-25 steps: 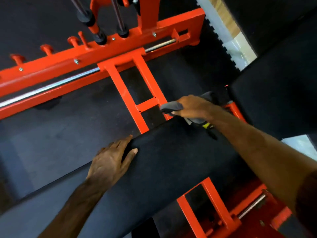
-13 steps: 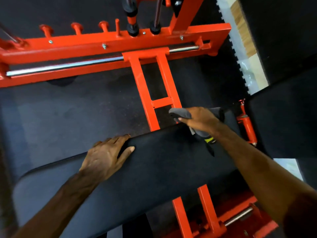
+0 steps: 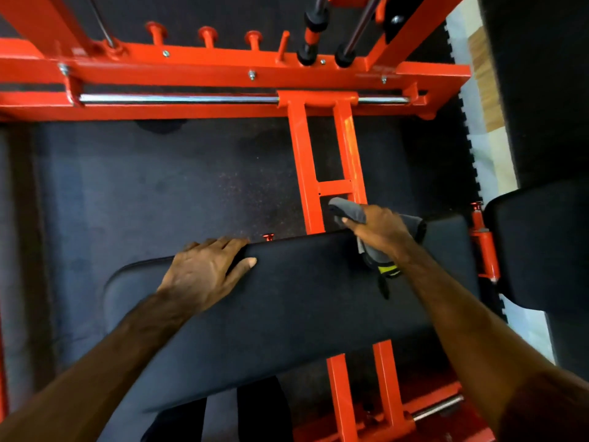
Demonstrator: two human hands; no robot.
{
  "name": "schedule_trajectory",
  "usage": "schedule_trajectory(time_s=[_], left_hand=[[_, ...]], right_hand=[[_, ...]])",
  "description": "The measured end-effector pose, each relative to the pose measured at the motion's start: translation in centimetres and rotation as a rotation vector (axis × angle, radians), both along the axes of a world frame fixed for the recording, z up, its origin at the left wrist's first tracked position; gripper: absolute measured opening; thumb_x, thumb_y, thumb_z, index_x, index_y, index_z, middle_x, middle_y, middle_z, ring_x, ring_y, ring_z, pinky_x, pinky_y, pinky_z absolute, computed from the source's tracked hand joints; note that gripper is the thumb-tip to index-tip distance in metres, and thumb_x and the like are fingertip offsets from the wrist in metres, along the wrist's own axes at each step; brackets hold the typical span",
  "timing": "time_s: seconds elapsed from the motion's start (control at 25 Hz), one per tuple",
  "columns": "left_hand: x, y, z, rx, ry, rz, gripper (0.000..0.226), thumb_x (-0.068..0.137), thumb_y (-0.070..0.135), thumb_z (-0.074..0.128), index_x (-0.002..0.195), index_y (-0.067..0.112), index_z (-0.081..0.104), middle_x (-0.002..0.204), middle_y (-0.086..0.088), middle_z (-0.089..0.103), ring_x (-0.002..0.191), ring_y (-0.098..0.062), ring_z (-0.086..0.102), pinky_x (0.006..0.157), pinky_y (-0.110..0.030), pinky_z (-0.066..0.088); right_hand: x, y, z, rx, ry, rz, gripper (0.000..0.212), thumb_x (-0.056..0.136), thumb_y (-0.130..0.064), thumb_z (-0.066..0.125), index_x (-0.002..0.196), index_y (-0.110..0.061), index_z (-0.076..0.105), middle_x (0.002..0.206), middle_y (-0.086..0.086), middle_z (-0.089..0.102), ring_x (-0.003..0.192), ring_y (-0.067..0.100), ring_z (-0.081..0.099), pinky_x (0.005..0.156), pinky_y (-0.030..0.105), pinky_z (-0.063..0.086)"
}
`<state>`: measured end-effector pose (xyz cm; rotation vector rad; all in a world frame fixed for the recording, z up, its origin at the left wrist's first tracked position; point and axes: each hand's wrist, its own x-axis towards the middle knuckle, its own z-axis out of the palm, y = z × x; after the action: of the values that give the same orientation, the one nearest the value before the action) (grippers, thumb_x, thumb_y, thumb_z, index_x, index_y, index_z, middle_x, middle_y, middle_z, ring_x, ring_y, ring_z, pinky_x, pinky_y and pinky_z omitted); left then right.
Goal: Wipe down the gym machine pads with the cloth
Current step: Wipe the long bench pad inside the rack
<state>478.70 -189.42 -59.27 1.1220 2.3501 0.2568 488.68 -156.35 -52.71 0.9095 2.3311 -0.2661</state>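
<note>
A long black bench pad (image 3: 296, 301) runs across the middle of the view, on an orange machine frame (image 3: 328, 173). My right hand (image 3: 379, 231) grips a bunched grey cloth (image 3: 349, 210) at the pad's far edge, right of centre; a yellow-and-black tag (image 3: 387, 271) hangs from the cloth under my wrist. My left hand (image 3: 207, 269) rests on the pad's far edge further left, fingers over the rim and thumb flat on top.
An orange crossbeam with a chrome rod (image 3: 178, 98) and pegs spans the top. A second black pad (image 3: 538, 247) stands at the right, beside an orange adjuster (image 3: 483, 250). Dark rubber flooring (image 3: 159, 193) lies below, pale tiles (image 3: 481, 90) at the far right.
The view has swung so the frame and pad sit squarer and lower. My right hand with the cloth has stayed at the pad's far edge; my left hand keeps its place.
</note>
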Motion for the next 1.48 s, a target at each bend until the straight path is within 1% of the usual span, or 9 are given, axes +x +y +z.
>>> schedule_trajectory(time_s=[0.12,0.28,0.4,0.6,0.8,1.0,1.12,1.28,1.48], left_hand=[[-0.6,-2.6,0.0,0.006,0.000,0.026,0.065,0.105,0.068,0.024,0.140,0.027,0.060,0.129,0.001,0.072,0.112,-0.027,0.070,0.094,-0.045,0.055],[-0.9,-4.9,0.0,0.025,0.025,0.055,0.064,0.105,0.067,0.023,0.141,0.027,0.059,0.129,0.002,0.071,0.114,-0.026,0.068,0.097,-0.045,0.052],[-1.1,-6.4,0.0,0.028,0.036,0.080,0.064,0.106,0.066,0.023,0.141,0.027,0.059,0.131,0.003,0.071,0.116,-0.026,0.067,0.098,-0.045,0.050],[-1.3,-10.1,0.0,0.048,0.035,0.171,0.060,0.106,0.065,0.028,0.143,0.028,0.057,0.135,0.004,0.067,0.123,-0.026,0.063,0.104,-0.045,0.047],[-1.3,-14.3,0.5,0.090,-0.080,0.324,0.062,0.106,0.062,0.032,0.153,0.025,0.049,0.151,0.003,0.055,0.137,-0.027,0.051,0.112,-0.046,0.048],[-0.9,-17.8,1.0,0.213,-0.195,0.451,0.062,0.107,0.057,0.038,0.156,0.020,0.050,0.155,-0.001,0.055,0.142,-0.023,0.051,0.117,-0.041,0.046],[-0.2,-20.0,1.3,0.223,-0.205,0.528,0.058,0.107,0.052,0.044,0.154,0.018,0.053,0.153,-0.001,0.058,0.138,-0.019,0.055,0.112,-0.035,0.048],[1.2,-22.8,2.1,0.227,-0.241,0.482,0.054,0.107,0.050,0.050,0.153,0.021,0.055,0.152,0.003,0.060,0.136,-0.019,0.061,0.109,-0.038,0.054],[1.8,-25.2,3.7,0.242,-0.082,0.595,0.036,0.106,0.035,0.051,0.132,0.020,0.071,0.131,0.001,0.072,0.117,-0.023,0.071,0.093,-0.042,0.060]], right_hand=[[-0.9,-3.6,0.9,0.033,0.079,0.004,0.041,0.098,-0.055,0.063,0.129,-0.029,0.071,0.121,0.009,0.076,0.115,0.034,0.069,0.099,0.043,0.050],[-3.4,-10.7,-0.3,-0.096,0.131,0.089,0.047,0.096,-0.057,0.065,0.120,-0.017,0.074,0.117,0.015,0.076,0.112,0.037,0.069,0.095,0.045,0.054],[-3.4,-10.4,-0.6,-0.168,0.119,0.065,0.053,0.095,-0.062,0.064,0.122,-0.018,0.073,0.119,0.013,0.076,0.114,0.034,0.070,0.097,0.043,0.055],[-3.3,-10.3,-0.7,0.009,0.087,-0.021,0.046,0.097,-0.059,0.062,0.125,-0.022,0.072,0.124,0.011,0.075,0.117,0.035,0.068,0.097,0.041,0.050],[-6.4,-19.2,-1.8,-0.077,0.177,0.109,0.042,0.096,-0.054,0.064,0.121,-0.022,0.074,0.118,0.012,0.076,0.112,0.038,0.069,0.094,0.044,0.053],[-9.4,-27.3,-3.2,-0.107,0.214,0.237,0.036,0.093,-0.049,0.062,0.116,-0.023,0.072,0.114,0.009,0.076,0.108,0.038,0.069,0.092,0.044,0.050],[-10.4,-29.8,-3.6,-0.112,0.220,0.252,0.035,0.091,-0.047,0.062,0.114,-0.023,0.071,0.114,0.007,0.075,0.109,0.038,0.068,0.095,0.046,0.049],[-11.1,-33.0,-3.7,-0.177,0.219,0.310,0.037,0.090,-0.046,0.061,0.121,-0.027,0.067,0.122,0.004,0.072,0.115,0.038,0.065,0.098,0.047,0.046],[-11.0,-37.2,-3.2,-0.182,0.239,0.598,0.049,0.086,-0.036,0.065,0.135,-0.027,0.062,0.133,0.001,0.063,0.124,0.035,0.055,0.113,0.052,0.035]])
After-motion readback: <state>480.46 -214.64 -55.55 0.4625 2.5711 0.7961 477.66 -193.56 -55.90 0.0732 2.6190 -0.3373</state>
